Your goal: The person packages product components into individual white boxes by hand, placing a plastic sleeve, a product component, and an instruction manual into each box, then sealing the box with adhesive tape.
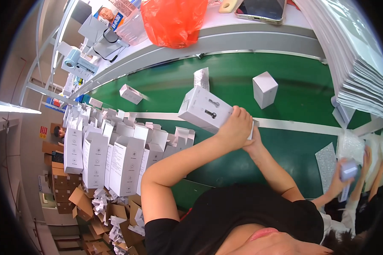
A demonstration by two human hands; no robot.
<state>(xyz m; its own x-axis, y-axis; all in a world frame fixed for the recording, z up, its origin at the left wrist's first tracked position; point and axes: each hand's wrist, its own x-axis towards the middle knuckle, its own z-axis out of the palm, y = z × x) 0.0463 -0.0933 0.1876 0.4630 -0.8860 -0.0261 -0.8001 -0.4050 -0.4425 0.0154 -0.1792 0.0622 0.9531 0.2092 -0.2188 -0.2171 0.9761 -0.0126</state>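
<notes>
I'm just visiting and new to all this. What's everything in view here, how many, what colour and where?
held box: one, white with dark pictures, centre
standing box: one, white, right of centre
lying box: one, white, left of centre
bubble wrap: one piece, whitish, behind held box
green surface: one, green, beneath the boxes
open cartons: many, white, left
cardboard boxes: several, brown, lower left
plastic bag: one, red-orange, top
phone: one, dark, top
sheet stack: one, white, upper right
co-workers' hands: several, bare, right
left grip: one, bare, on held box
right grip: one, bare, at its end
</notes>
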